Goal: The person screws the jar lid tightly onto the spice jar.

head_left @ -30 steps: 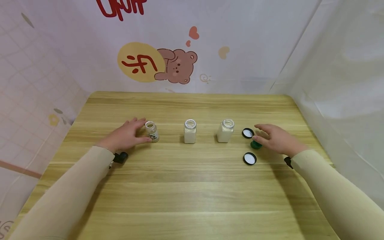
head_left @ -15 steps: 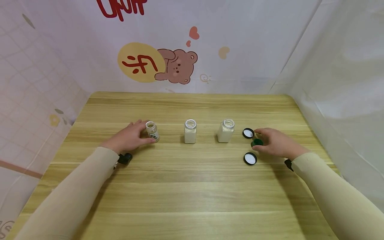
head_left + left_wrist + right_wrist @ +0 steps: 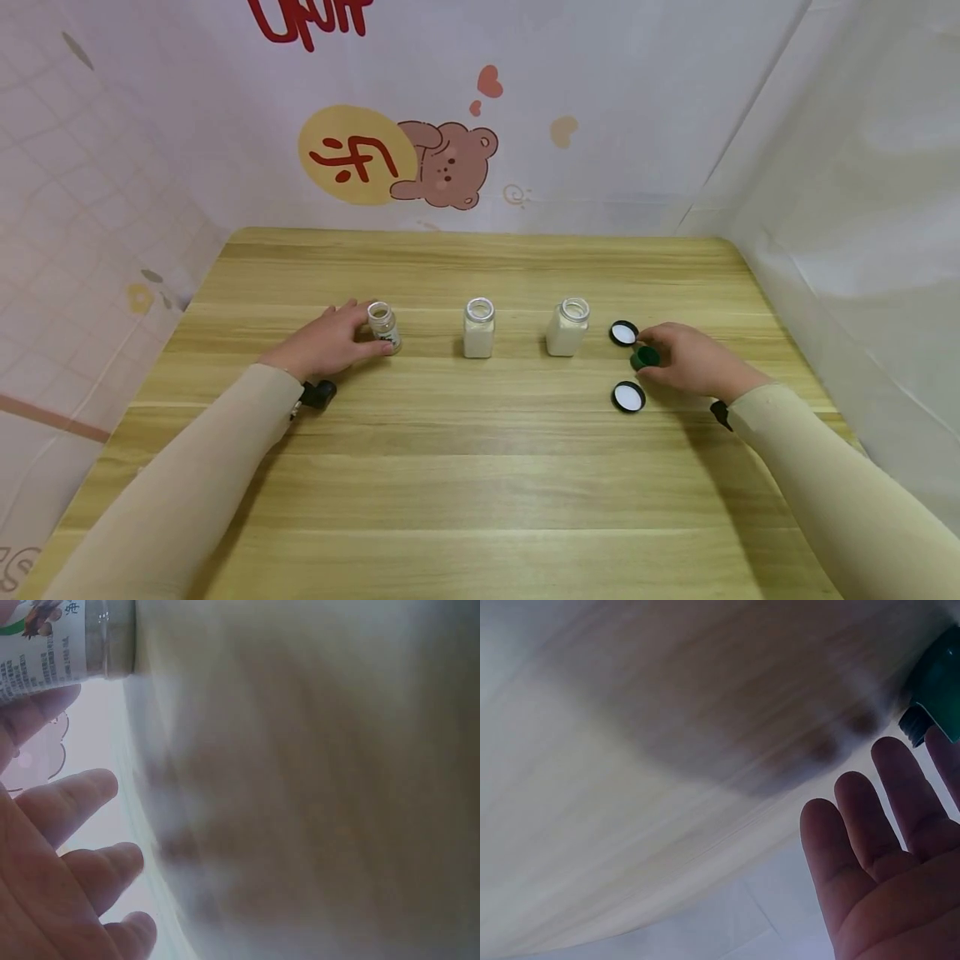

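Left hand (image 3: 326,342): grasping, with thumb and index finger set about the small labelled jar (image 3: 385,327), which stands upright and uncapped at the left of the row; the remaining fingers lie spread, clear of the glass in the left wrist view. The label (image 3: 45,652) carries printed lines and a coloured picture; the jar's contents cannot be determined. Right hand (image 3: 693,358): grasping, with thumb and index finger pinching the green lid (image 3: 645,358) at opposite edges, the other three fingers extended in the right wrist view. Just beside the green lid, on its far side, lies one black lid (image 3: 624,333), white lining upward; on its near side lies a second black lid (image 3: 628,397), likewise lining upward. Between the hands, well apart from each other, stand two square jars, the middle jar (image 3: 478,329) and the right-hand jar (image 3: 567,327), both open at the mouth and white in the body. Each wrist bears a black device, partly visible beyond a pale sleeve (image 3: 187,475). All jars and lids are on a wood-grain table (image 3: 480,483). Behind it hangs a white sheet printed with a brown bear (image 3: 453,167), a yellow disc and hearts.
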The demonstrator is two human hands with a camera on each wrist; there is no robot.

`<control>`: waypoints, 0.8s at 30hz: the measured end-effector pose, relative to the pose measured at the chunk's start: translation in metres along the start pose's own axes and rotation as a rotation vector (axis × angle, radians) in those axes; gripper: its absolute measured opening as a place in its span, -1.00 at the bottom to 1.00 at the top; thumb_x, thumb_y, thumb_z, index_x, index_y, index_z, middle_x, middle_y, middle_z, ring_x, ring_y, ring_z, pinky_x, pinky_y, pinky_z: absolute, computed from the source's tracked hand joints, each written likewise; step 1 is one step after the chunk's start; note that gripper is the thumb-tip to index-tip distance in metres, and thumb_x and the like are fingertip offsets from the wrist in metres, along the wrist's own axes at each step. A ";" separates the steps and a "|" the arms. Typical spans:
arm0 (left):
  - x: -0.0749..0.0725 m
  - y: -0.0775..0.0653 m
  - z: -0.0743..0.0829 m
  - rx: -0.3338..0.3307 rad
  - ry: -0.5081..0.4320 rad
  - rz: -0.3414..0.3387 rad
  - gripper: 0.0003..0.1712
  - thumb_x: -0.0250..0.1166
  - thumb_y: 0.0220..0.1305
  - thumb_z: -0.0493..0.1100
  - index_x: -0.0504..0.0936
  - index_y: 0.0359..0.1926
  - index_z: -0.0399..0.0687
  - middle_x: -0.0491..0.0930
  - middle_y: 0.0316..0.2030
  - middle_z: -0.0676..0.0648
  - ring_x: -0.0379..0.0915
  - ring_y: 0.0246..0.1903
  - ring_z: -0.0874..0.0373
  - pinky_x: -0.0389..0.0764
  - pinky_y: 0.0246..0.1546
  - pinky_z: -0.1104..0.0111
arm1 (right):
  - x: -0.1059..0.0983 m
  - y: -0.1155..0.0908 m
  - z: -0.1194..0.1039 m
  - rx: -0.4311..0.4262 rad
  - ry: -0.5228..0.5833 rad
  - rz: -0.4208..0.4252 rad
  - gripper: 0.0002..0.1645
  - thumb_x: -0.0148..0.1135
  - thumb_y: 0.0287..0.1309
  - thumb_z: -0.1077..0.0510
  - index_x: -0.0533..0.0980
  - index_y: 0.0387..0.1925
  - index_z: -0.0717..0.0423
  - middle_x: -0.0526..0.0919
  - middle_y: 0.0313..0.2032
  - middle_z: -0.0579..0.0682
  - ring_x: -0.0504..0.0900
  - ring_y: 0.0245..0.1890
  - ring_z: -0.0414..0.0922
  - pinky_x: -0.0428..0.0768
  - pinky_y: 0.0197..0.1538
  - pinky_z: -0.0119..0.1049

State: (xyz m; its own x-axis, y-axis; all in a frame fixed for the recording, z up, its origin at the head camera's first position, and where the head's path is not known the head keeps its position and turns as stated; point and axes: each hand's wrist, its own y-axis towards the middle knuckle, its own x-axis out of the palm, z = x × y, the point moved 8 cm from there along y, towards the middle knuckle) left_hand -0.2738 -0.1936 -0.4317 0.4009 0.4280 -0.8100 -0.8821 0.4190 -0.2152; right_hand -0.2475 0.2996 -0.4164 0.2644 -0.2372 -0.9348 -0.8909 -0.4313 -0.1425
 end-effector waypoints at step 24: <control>0.003 0.002 -0.004 -0.026 -0.037 -0.015 -0.43 0.31 0.42 0.34 0.59 0.26 0.18 0.33 0.57 -0.13 -0.20 0.63 -0.45 -0.20 0.59 -0.36 | -0.010 -0.003 -0.006 0.087 0.032 0.012 -0.61 0.48 0.25 0.11 0.60 0.03 0.17 0.76 -0.09 0.13 0.71 -0.12 0.03 0.66 0.01 0.06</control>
State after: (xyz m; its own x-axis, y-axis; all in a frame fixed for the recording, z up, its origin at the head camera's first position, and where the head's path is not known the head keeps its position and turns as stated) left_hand -0.2754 -0.1951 -0.4365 0.4223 0.4515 -0.7860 -0.8820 0.4047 -0.2415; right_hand -0.2452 0.2982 -0.4044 0.2637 -0.2702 -0.9260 -0.9224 -0.3515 -0.1602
